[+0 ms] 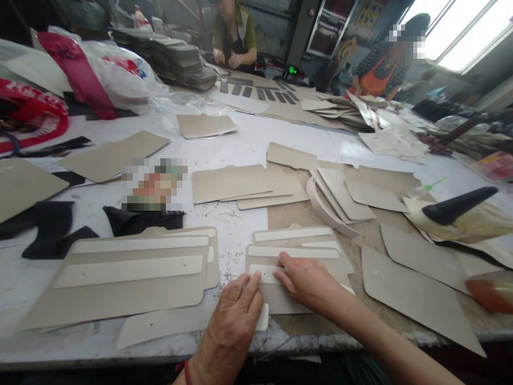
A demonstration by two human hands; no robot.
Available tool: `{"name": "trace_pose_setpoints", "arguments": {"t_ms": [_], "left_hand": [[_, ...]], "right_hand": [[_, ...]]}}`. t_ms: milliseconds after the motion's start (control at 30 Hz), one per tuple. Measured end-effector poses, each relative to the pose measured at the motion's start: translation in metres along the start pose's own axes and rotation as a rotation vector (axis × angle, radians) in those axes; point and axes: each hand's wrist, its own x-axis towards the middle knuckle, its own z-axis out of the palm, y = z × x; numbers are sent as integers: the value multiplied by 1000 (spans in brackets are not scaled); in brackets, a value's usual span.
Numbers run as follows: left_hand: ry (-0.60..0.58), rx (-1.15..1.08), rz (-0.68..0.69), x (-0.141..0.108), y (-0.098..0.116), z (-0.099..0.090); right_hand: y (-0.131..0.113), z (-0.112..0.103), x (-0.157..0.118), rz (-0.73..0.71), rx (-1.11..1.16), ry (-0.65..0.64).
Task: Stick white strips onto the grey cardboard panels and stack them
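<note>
Near the table's front edge, my left hand (pixel 236 315) bends its fingers over the left end of a white strip (pixel 269 274) that lies on a beige panel (pixel 276 299). My right hand (pixel 306 280) pinches or presses the same strip a little further right. Its fingertips hide part of the strip. Another white strip (pixel 256 251) lies on the panel just above. Beside my left hand is a larger beige panel (pixel 160 297) with two white strips on it. A loose white strip (pixel 160 324) passes below that panel towards my left hand.
Beige panels (pixel 232 182) and a curved strip (pixel 320 206) lie further in. On the right are grey panels (pixel 412 294) and a black-handled tool (pixel 460 206). Black scraps (pixel 48 224) and plastic bags (pixel 116 69) are at left. Two people (pixel 234 37) stand across the table.
</note>
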Motion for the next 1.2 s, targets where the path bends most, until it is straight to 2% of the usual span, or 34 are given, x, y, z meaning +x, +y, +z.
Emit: {"name": "trace_pose_setpoints", "arguments": {"t_ms": [333, 567, 933, 1033, 1100, 1200], "left_hand": [[9, 3, 71, -3, -3, 5], [47, -29, 6, -3, 4, 8], [-86, 21, 43, -11, 0, 9], [-130, 30, -24, -11, -1, 14], [-120, 17, -62, -12, -2, 18], [-105, 40, 5, -14, -6, 22]], "right_hand": [[0, 2, 0, -22, -25, 42], [-3, 2, -1, -19, -53, 61], [-4, 1, -4, -43, -49, 96], [-4, 1, -6, -48, -35, 123], [-4, 2, -7, -46, -26, 145], [-3, 5, -7, -40, -14, 170]]}}
